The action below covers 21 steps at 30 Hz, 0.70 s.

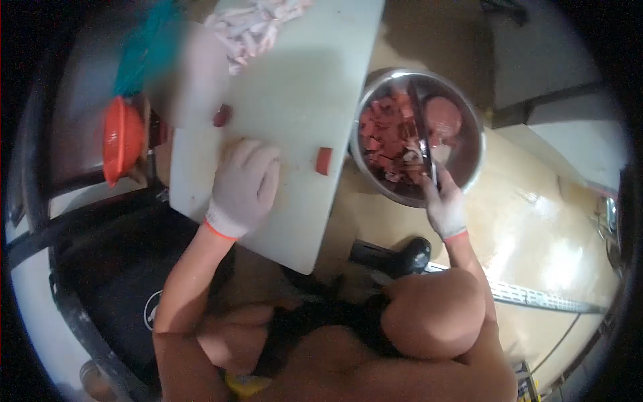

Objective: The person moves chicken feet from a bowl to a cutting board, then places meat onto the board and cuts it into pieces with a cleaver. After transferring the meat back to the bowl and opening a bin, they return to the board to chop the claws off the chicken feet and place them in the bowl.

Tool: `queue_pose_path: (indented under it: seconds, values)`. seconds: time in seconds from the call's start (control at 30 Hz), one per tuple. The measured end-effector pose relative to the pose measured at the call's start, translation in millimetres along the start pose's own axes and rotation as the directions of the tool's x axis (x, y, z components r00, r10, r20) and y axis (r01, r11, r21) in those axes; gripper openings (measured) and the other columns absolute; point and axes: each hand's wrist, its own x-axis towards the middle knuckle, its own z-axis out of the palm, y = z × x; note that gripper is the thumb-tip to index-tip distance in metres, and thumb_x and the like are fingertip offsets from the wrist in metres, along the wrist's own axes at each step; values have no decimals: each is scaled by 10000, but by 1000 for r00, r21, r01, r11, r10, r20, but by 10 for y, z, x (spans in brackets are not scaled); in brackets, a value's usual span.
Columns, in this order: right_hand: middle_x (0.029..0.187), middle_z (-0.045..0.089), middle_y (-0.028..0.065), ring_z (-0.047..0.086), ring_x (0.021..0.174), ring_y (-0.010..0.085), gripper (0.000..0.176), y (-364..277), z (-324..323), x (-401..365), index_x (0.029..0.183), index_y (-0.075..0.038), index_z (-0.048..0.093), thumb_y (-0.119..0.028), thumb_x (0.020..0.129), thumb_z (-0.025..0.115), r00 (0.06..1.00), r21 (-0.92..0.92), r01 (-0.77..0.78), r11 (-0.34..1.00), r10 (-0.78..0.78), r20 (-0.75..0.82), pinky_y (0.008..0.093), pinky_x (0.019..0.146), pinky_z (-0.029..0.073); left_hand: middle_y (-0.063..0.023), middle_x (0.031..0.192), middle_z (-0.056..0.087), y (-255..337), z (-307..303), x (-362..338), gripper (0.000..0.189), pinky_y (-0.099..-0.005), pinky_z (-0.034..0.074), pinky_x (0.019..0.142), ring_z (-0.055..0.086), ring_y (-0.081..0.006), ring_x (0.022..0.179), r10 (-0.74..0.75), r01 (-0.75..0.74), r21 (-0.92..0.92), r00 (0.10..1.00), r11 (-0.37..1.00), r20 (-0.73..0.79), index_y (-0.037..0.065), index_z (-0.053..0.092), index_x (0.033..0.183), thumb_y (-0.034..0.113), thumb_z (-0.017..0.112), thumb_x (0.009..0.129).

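Observation:
My right hand [445,204], in a white knit glove with an orange cuff edge, grips a knife [423,134] by its handle. The blade lies over a round metal bowl [477,144] that holds cut red meat chunks [383,144] and a large rounded pink piece [443,119]. On the white cutting board [295,221] rests my left hand [244,181], gloved alike, its fingers curled together; what is under them is hidden. A small red meat piece [323,161] lies to its right near the board's edge, and another dark red piece [222,115] lies above it.
Pale meat strips [254,27] are heaped at the board's far end. A blurred whitish shape [201,74] covers the far left edge, beside teal material [151,47]. An orange-red plastic basket [123,141] stands left of the board. Below is a shiny tan floor [536,228].

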Motion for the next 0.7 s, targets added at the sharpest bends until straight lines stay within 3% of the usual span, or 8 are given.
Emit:
queue_pose_path:
  seconds: [0.07,0.13,0.27,0.33,0.4,0.47,0.57,0.7]
  values:
    - [1263,829,326,837,1196,447,490,84,33,-3,1610,-16,685,-223,1166,694,991,98,128,987,-123,-59,484,1049,631,-162,1172,774,-198,-158,60,159,-439,569,977,735,-387,1056,-69,67,-19,989,998,-128,46,751,1227,136,724,1099]
    - [1394,805,313,812,1290,400,525,172,73,-27,1635,32,650,-216,1175,687,983,111,166,980,-155,-97,448,1126,605,-147,1130,760,-310,-289,172,239,-459,596,971,738,-351,1065,-677,578,-394,713,715,-184,1,777,1296,175,694,1155]
    - [1484,790,257,742,1404,322,507,157,109,11,1642,56,641,-180,1194,654,1000,293,7,956,-1,-20,418,1232,528,-137,1114,763,-968,-221,214,372,-426,587,1008,739,-288,1059,-747,595,-471,612,651,-259,-16,777,1362,280,749,1139]
    - [1480,795,230,723,1410,283,492,146,127,33,1647,46,643,-165,1203,639,998,351,-56,935,60,-2,407,1246,508,-155,1134,777,-993,-180,289,457,-435,595,1023,758,-317,1055,-703,683,-167,690,711,-168,0,780,1368,365,800,1093]
    - [1470,798,225,719,1402,275,495,119,117,16,1650,43,641,-164,1200,642,999,388,-47,921,52,-2,400,1243,506,-181,1191,781,-929,-133,344,455,-460,601,1012,767,-359,1069,-685,675,-123,702,727,-196,17,792,1301,386,832,1040]
    - [1462,800,219,717,1390,269,497,40,76,-17,1652,39,641,-163,1198,644,996,398,-83,914,84,16,396,1241,505,-151,1137,788,-739,-259,483,330,-445,592,1026,754,-270,1102,-619,619,17,785,785,-7,17,770,1278,234,814,1034]
    - [1457,799,214,717,1381,269,501,104,90,-11,1653,34,642,-164,1193,648,993,412,-116,904,115,29,394,1242,502,-211,1080,759,-788,-135,482,307,-500,602,951,752,-392,1011,-551,554,29,832,832,-65,37,724,1217,229,806,992]
    - [1464,795,213,713,1387,275,513,98,104,-3,1659,32,639,-173,1188,656,991,478,-130,869,134,25,396,1247,499,-181,998,734,-665,-221,527,275,-481,606,924,739,-359,957,-593,597,-56,802,800,72,37,688,1211,162,795,991]
